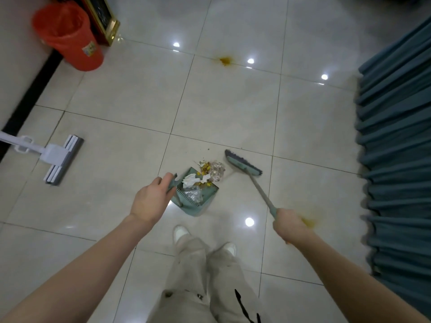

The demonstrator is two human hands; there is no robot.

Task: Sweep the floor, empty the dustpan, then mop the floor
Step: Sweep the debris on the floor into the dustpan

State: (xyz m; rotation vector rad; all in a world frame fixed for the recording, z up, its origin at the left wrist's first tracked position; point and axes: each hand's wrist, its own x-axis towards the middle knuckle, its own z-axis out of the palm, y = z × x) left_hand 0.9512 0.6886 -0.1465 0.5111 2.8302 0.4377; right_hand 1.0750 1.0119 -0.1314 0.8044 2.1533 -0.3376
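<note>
A green dustpan (pixel 205 201) rests on the pale tiled floor (pixel 233 108) in front of my feet. My left hand (pixel 151 199) grips its upright handle. White tissue, crumpled clear plastic and yellow scraps (pixel 207 174) lie in the pan and at its mouth. My right hand (pixel 288 223) holds the stick of a green broom, whose head (pixel 242 166) sits just right of the litter. A white and grey mop (pixel 59 157) lies on the floor at the left. A red bin (pixel 67 36) with a red liner stands at the far left by the wall.
A yellow-brown stain (pixel 225 60) marks the tiles far ahead, and another stain (pixel 311 221) shows beside my right hand. Teal pleated fabric (pixel 396 159) hangs along the right edge. A gold-trimmed dark cabinet (pixel 102 19) stands behind the bin. A black skirting runs along the left wall.
</note>
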